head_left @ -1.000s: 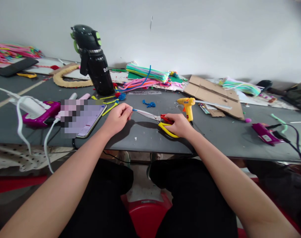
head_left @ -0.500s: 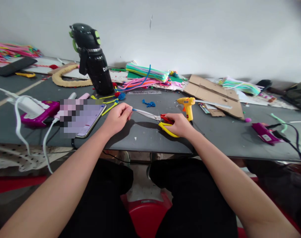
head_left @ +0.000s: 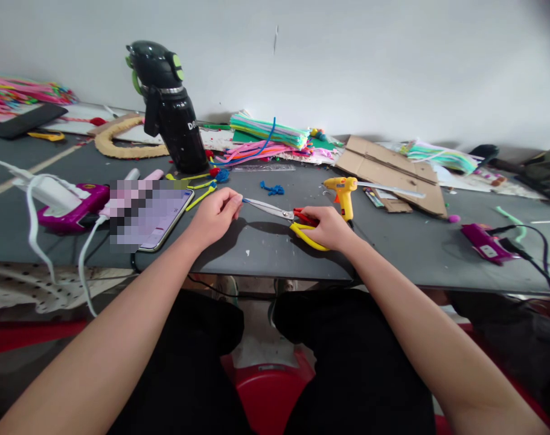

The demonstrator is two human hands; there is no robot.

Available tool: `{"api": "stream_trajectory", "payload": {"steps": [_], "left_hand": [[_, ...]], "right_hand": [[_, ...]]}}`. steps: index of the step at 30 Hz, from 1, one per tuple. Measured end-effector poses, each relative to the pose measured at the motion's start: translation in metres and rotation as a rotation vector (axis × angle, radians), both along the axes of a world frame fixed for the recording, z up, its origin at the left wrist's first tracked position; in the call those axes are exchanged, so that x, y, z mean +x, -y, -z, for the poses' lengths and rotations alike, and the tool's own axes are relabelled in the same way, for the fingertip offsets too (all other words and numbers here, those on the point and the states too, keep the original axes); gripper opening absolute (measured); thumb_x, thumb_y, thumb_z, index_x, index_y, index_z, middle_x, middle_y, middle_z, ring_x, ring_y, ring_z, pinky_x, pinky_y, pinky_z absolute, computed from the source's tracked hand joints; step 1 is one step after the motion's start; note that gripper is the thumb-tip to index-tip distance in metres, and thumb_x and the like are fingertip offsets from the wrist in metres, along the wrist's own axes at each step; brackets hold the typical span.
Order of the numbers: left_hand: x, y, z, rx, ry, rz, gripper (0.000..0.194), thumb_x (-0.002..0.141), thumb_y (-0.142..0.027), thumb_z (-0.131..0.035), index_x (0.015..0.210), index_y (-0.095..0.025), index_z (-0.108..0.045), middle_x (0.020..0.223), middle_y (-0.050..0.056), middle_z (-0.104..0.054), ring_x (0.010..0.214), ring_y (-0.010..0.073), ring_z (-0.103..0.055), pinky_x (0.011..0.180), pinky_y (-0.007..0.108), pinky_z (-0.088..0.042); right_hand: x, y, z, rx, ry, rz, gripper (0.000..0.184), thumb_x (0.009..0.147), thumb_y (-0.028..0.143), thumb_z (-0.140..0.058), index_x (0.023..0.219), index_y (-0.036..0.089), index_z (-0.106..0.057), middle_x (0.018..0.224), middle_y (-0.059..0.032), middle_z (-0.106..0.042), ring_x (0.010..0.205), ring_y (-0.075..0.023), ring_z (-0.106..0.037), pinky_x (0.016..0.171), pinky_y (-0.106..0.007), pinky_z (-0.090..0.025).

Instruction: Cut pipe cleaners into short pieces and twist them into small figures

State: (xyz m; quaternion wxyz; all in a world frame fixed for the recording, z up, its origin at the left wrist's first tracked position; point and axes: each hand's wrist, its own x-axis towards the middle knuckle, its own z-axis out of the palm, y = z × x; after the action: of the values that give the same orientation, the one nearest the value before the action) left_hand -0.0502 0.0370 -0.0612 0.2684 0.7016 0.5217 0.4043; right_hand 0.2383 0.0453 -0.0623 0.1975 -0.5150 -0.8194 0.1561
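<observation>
My right hand (head_left: 326, 228) is wrapped round the red and yellow handles of a pair of scissors (head_left: 272, 209), whose blades point left. At the blade tips, my left hand (head_left: 217, 216) pinches a short piece of blue pipe cleaner (head_left: 244, 200); most of it is hidden by the fingers. Just beyond the blades lies a small twisted blue pipe cleaner piece (head_left: 273, 189) on the grey table (head_left: 252, 257). Yellow pipe cleaner pieces (head_left: 202, 198) rest behind my left hand, close to a red and blue one (head_left: 219, 175).
A black bottle (head_left: 179, 130) stands at the back left, near a phone (head_left: 161, 220) and a purple socket block (head_left: 75, 208). To the right are a yellow glue gun (head_left: 344, 196), cardboard (head_left: 390, 169) and another purple block (head_left: 488, 244). Pipe cleaner bundles (head_left: 270, 130) lie along the wall.
</observation>
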Motion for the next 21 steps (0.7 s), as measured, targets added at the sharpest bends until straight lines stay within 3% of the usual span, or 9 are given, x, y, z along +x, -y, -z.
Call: {"api": "stream_trajectory", "payload": {"steps": [15,21], "left_hand": [[-0.0002,-0.0006,0.0018,-0.013,0.021,0.006,0.03,0.096,-0.043,-0.049,0.076,-0.02,-0.053,0.066,0.0,-0.056,0.057,0.0134,-0.047,0.053,0.026,-0.036],[-0.0003,-0.0006,0.0017,-0.023,0.053,0.013,0.037,0.098,-0.046,-0.047,0.071,-0.021,-0.05,0.064,0.0,-0.055,0.056,0.0135,-0.047,0.054,0.027,-0.037]], "right_hand": [[0.002,-0.0041,0.0018,0.001,0.007,0.005,0.028,0.071,0.036,-0.063,0.063,0.02,-0.041,0.063,0.0029,-0.043,0.063,-0.0124,-0.03,0.059,-0.028,-0.024],[0.0024,-0.0003,0.0013,-0.013,-0.091,0.03,0.031,0.075,0.044,-0.065,0.067,0.021,-0.045,0.062,0.0039,-0.041,0.061,-0.0118,-0.031,0.058,-0.028,-0.025]]}}
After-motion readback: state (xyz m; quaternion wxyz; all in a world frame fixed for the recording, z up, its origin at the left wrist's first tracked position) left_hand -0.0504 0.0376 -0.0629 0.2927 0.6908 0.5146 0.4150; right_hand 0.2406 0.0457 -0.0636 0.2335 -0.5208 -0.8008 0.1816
